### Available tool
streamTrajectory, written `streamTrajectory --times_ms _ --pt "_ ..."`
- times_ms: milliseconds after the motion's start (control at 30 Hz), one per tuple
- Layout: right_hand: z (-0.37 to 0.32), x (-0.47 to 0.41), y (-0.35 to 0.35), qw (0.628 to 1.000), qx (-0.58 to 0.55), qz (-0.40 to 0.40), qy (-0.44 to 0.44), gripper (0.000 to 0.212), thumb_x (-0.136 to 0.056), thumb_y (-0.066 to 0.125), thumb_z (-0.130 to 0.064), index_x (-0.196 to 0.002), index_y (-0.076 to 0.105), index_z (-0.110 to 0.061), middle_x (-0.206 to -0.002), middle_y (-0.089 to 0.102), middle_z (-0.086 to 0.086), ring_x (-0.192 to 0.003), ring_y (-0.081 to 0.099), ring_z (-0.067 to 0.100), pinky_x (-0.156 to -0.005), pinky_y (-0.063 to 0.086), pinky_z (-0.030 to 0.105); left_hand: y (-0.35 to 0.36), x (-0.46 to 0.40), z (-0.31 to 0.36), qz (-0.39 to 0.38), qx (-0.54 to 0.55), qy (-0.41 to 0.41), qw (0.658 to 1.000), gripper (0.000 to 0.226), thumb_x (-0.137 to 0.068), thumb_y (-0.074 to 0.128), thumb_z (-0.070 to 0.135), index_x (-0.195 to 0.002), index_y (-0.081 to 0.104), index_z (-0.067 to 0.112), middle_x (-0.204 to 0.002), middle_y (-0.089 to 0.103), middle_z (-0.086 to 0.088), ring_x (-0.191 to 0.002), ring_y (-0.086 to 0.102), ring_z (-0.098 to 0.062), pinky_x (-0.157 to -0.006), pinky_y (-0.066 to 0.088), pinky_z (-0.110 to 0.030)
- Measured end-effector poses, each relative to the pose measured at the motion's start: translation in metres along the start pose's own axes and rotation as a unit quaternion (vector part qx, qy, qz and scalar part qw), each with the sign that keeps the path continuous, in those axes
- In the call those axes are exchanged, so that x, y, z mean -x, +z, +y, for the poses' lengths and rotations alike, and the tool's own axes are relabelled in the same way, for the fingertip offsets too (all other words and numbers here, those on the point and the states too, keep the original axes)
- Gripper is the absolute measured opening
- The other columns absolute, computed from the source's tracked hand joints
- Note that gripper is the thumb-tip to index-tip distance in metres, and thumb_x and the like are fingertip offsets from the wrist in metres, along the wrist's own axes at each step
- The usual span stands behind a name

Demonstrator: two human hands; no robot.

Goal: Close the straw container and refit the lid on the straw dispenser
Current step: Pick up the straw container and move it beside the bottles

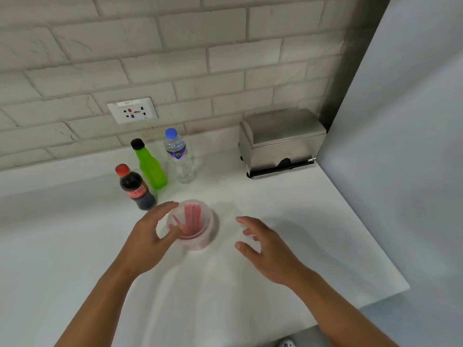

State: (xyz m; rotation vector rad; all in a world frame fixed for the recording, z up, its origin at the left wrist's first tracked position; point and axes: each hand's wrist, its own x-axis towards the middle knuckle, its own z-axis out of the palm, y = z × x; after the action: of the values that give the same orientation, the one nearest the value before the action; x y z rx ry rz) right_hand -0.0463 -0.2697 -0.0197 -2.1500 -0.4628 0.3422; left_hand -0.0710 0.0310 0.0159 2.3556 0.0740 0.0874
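A clear round straw container (194,225) holding red straws stands upright in the middle of the white counter (300,221). My left hand (150,234) curls around its left side, fingers touching its rim and wall. My right hand (263,244) hovers to the right of the container, apart from it, fingers spread and empty. I cannot tell whether a clear lid sits on top of the container; the image is blurred there. A steel dispenser box (280,141) stands at the back right against the wall.
Three bottles stand behind the container: a cola bottle (135,189), a green bottle (150,166) and a water bottle (180,159). A wall socket (132,110) is on the brick wall. A grey panel (400,146) borders the counter's right edge.
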Motion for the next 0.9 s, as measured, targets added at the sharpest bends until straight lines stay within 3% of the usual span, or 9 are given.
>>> streamTrajectory --times_ms 133,233,333,433,600,700,767,833,900 --pt "-0.017 -0.018 0.042 0.999 0.033 0.006 -0.021 0.063 -0.099 0.058 -0.046 -0.155 0.030 -0.036 -0.167 0.021 -0.016 -0.152 0.025 0.002 -0.121 0.028 0.022 -0.002 0.006 -0.029 -0.076 0.036 -0.022 0.996 0.078 -0.085 0.068 0.053 -0.155 0.039 0.034 -0.157 0.045 0.015 -0.138 0.047 -0.008 -0.110 0.046 -0.035" --pt "-0.027 -0.030 0.068 0.997 0.055 0.040 -0.039 0.065 -0.099 0.056 -0.050 -0.157 0.030 -0.036 -0.171 0.009 -0.013 -0.158 0.010 0.006 -0.123 0.026 0.028 0.005 0.002 -0.042 -0.112 0.077 -0.032 0.990 0.088 -0.087 0.066 0.055 -0.162 0.025 0.035 -0.158 0.042 0.017 -0.135 0.052 -0.008 -0.104 0.048 -0.025" --pt "-0.031 -0.040 0.086 0.994 0.079 0.061 -0.049 0.069 -0.097 0.042 -0.066 -0.157 0.034 -0.033 -0.173 0.006 -0.010 -0.159 0.008 0.011 -0.126 0.028 0.037 0.007 -0.003 -0.043 -0.138 0.120 -0.011 0.983 0.076 -0.092 0.065 0.048 -0.158 0.026 0.044 -0.144 0.056 0.028 -0.126 0.062 -0.002 -0.096 0.052 -0.015" --pt "-0.032 -0.048 0.092 0.993 0.075 0.087 -0.033 0.075 -0.093 0.034 -0.073 -0.156 0.037 -0.032 -0.173 0.005 -0.012 -0.159 0.013 0.010 -0.124 0.032 0.039 0.012 -0.011 -0.041 -0.148 0.149 0.016 0.978 0.065 -0.098 0.064 0.033 -0.155 0.033 0.041 -0.139 0.063 0.017 -0.121 0.066 -0.007 -0.096 0.056 -0.022" --pt "-0.031 -0.059 0.085 0.989 0.057 0.137 -0.007 0.074 -0.092 0.043 -0.070 -0.153 0.044 -0.029 -0.172 0.010 -0.016 -0.152 0.023 -0.003 -0.116 0.039 0.025 0.026 -0.035 -0.039 -0.147 0.161 0.045 0.975 0.067 -0.100 0.064 0.019 -0.156 0.032 0.037 -0.139 0.063 0.016 -0.122 0.067 -0.009 -0.094 0.058 -0.024" --pt "-0.025 -0.071 0.076 0.985 0.055 0.163 -0.009 0.067 -0.094 0.053 -0.063 -0.150 0.049 -0.027 -0.171 0.016 -0.015 -0.145 0.022 -0.014 -0.111 0.036 0.017 0.034 -0.053 -0.030 -0.144 0.157 0.062 0.975 0.069 -0.100 0.063 0.011 -0.145 0.034 0.053 -0.131 0.058 0.040 -0.121 0.063 0.006 -0.088 0.057 -0.016" --pt "-0.017 -0.083 0.069 0.983 0.050 0.178 -0.008 0.060 -0.095 0.061 -0.055 -0.147 0.052 -0.027 -0.170 0.021 -0.012 -0.142 0.018 -0.022 -0.111 0.033 0.016 0.040 -0.068 -0.025 -0.146 0.143 0.072 0.976 0.073 -0.100 0.063 0.008 -0.137 0.029 0.062 -0.126 0.052 0.053 -0.115 0.060 0.018 -0.092 0.052 -0.010" --pt "-0.011 -0.095 0.060 0.981 0.043 0.189 -0.006 0.057 -0.095 0.063 -0.051 -0.146 0.054 -0.025 -0.170 0.025 -0.009 -0.141 0.018 -0.022 -0.113 0.033 0.018 0.048 -0.084 -0.023 -0.141 0.132 0.075 0.978 0.074 -0.100 0.063 0.008 -0.141 0.027 0.058 -0.132 0.053 0.045 -0.115 0.062 0.011 -0.099 0.049 -0.010" --pt "-0.007 -0.109 0.050 0.980 0.042 0.196 -0.009 0.057 -0.096 0.064 -0.047 -0.147 0.054 -0.021 -0.170 0.026 -0.004 -0.144 0.025 -0.011 -0.114 0.035 0.023 0.056 -0.102 -0.023 -0.144 0.146 0.050 0.977 0.073 -0.101 0.063 0.011 -0.158 0.025 0.037 -0.150 0.052 0.015 -0.129 0.061 -0.011 -0.106 0.052 -0.027"
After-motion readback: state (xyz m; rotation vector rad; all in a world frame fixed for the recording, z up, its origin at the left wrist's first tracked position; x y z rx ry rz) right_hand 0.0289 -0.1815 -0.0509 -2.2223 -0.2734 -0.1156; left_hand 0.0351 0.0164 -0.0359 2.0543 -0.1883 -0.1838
